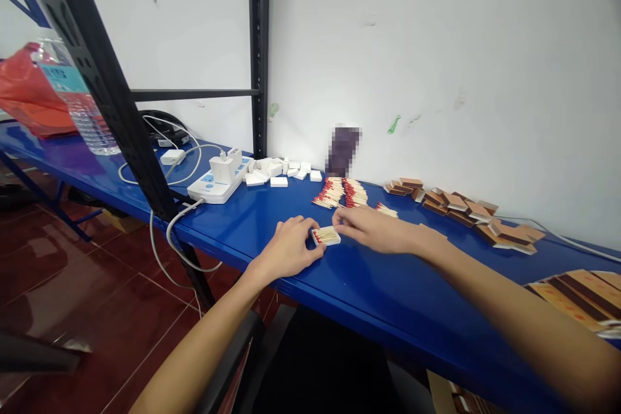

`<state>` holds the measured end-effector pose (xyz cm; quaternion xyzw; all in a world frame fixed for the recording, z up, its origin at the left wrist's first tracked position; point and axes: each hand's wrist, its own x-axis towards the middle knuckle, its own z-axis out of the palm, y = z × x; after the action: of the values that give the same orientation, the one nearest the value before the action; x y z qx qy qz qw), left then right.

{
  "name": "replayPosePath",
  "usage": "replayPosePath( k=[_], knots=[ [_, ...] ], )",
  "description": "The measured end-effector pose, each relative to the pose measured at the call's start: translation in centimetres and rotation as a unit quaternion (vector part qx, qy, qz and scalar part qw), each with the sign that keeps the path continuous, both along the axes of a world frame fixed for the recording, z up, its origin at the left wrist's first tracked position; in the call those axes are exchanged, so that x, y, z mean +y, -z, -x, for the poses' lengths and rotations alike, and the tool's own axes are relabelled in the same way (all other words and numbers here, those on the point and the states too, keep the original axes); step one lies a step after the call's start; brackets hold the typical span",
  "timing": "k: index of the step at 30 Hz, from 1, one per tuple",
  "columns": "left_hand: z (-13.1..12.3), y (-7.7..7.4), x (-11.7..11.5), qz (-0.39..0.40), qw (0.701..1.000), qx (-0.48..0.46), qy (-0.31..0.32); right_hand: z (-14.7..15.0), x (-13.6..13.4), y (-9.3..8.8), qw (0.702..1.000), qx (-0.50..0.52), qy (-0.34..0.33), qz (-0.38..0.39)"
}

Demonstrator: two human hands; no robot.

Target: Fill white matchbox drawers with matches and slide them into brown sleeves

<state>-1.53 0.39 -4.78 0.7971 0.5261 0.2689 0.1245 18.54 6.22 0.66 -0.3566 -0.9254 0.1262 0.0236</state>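
Observation:
My left hand [295, 247] grips a small white matchbox tray [334, 241] by its left end, thumb on the near side and fingers on the far side. Red-headed matches [324, 235] lie in the tray, heads toward my left hand. At the tray's right end is my right hand [361, 226], its fingers drawn together in a pinch; what they hold, if anything, is hidden. Just beyond the hands are loose piles of matches [356, 194], with a smaller bunch [387, 209] partly behind my right hand.
White trays [279, 182] are heaped at the back left beside a power strip [216, 189] with cables. Brown matchbox sleeves [456, 202] lie at the back right, and printed card pieces [579, 294] at the right edge. A black shelf post [104, 97] rises on the left.

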Motion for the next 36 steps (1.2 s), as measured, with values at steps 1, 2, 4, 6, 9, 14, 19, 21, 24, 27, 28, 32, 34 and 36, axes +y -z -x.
replayPosePath(
  k=[1,2,4,6,9,14,19,21,24,27,28,32,34,36],
  knots=[
    [0.0,0.0,0.0,-0.001,1.000,0.000,-0.001,0.2,0.0,0.0,1.000,-0.004,-0.005,0.001],
    [0.0,0.0,0.0,-0.001,1.000,0.000,-0.001,0.5,0.3,0.1,1.000,-0.004,-0.002,-0.011],
    [0.0,-0.1,0.0,-0.001,1.000,0.001,0.001,1.2,1.4,0.6,0.997,-0.002,0.030,-0.067],
    [0.1,-0.2,-0.1,0.002,1.000,0.002,0.005,2.0,3.0,1.4,0.989,-0.010,0.071,-0.129],
    [0.1,-0.3,-0.1,0.013,1.000,0.003,0.001,3.2,5.1,2.5,0.982,-0.030,0.099,-0.157],
    [0.2,-0.2,0.1,0.014,1.000,0.004,0.004,4.2,6.2,3.5,0.981,-0.032,0.113,-0.153],
    [0.1,-0.2,0.0,0.014,1.000,0.003,0.002,3.7,4.9,2.2,0.986,-0.014,0.093,-0.140],
    [0.1,-0.1,0.0,0.008,1.000,0.003,0.001,3.1,3.4,1.1,0.989,-0.002,0.070,-0.127],
    [0.0,0.0,0.1,0.002,1.000,0.009,0.000,1.9,0.9,-0.3,0.998,0.005,0.011,-0.054],
    [0.0,0.0,0.1,0.002,1.000,0.017,-0.001,1.2,0.1,-0.4,1.000,-0.005,-0.019,-0.018],
    [0.0,0.0,0.1,0.003,1.000,0.017,-0.002,1.2,0.4,-0.2,1.000,0.000,-0.015,-0.021],
    [0.0,-0.2,-0.1,0.012,1.000,0.010,-0.002,2.0,2.9,1.4,0.996,-0.001,0.045,-0.081],
    [0.1,-0.3,-0.1,0.009,1.000,0.007,0.001,2.5,4.1,2.2,0.991,-0.023,0.069,-0.111],
    [0.2,-0.3,-0.2,0.007,1.000,0.002,0.004,2.8,4.8,2.8,0.989,-0.038,0.078,-0.123]
  ],
)
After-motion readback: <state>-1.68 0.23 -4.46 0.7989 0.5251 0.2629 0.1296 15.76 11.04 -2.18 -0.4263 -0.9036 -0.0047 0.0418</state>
